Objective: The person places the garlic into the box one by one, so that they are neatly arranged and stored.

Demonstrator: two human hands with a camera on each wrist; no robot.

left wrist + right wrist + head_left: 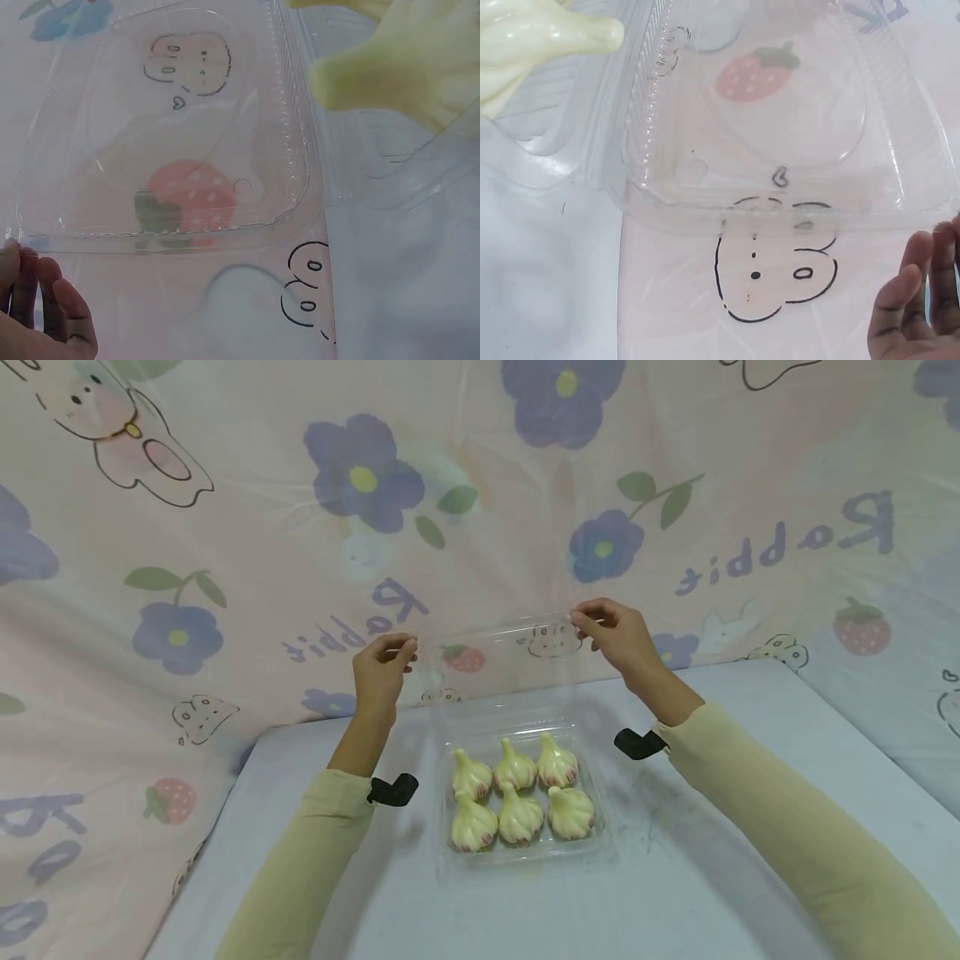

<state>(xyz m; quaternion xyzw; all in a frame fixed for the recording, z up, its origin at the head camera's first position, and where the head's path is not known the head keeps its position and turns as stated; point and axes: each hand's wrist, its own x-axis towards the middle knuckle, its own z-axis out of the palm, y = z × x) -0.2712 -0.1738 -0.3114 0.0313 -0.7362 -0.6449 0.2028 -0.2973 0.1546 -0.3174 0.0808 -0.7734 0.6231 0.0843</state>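
Observation:
Several pale garlic bulbs with pinkish marks sit in two rows inside the base of a clear plastic clamshell box. Its hinged clear lid stands raised behind them. At the lid's upper left corner, my left hand pinches the edge between thumb and fingers. The opposite corner is pinched by my right hand. In the left wrist view the lid appears beside a garlic bulb. The right wrist view shows the lid corner at the fingertips.
The box stands on a table with a white cover. Behind and at both sides hangs a pink printed cloth with flowers, strawberries and rabbits. A black strap end sticks out from the left wrist, another from the right.

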